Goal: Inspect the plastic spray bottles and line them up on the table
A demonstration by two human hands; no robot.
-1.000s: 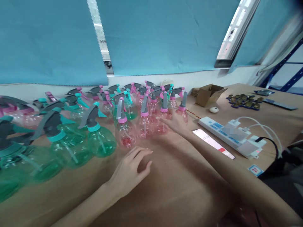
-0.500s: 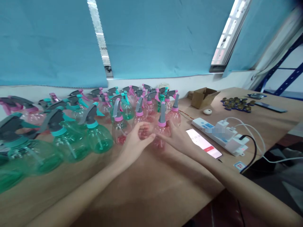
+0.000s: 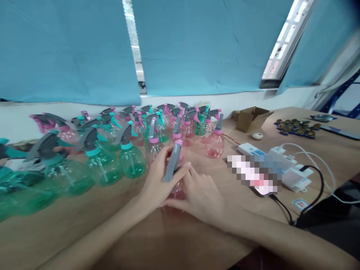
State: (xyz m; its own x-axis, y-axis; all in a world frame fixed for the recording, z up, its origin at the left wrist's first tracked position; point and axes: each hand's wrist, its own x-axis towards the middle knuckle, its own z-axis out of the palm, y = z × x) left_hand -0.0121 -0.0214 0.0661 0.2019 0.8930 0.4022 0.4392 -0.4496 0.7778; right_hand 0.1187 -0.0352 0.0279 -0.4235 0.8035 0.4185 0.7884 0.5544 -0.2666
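Both my hands are closed around one pink spray bottle (image 3: 178, 190) at the near side of the group. My left hand (image 3: 159, 178) wraps its neck and trigger head from the left, below the grey lever. On the other side, my right hand (image 3: 201, 191) grips the round pink body, its thumb across the front. The fingers cover much of the bottle, so its collar is hidden. Just behind stand another pink spray bottle (image 3: 154, 148) and, to the right, a pink one (image 3: 215, 145) with some liquid at its bottom. A green spray bottle (image 3: 132, 163) is left of my left hand.
Several more green and pink spray bottles fill the table's left and back. To the right lie a phone (image 3: 253, 174), a power strip (image 3: 250, 150) with chargers and cables, a white oval object (image 3: 257, 136), an opened cardboard box (image 3: 253, 119) and a pile of small brass-coloured parts (image 3: 298, 128).
My hands have closed around the pink spray bottle and drawn it nearer, away from the others. Its head now leans towards me. The view has shifted slightly left.
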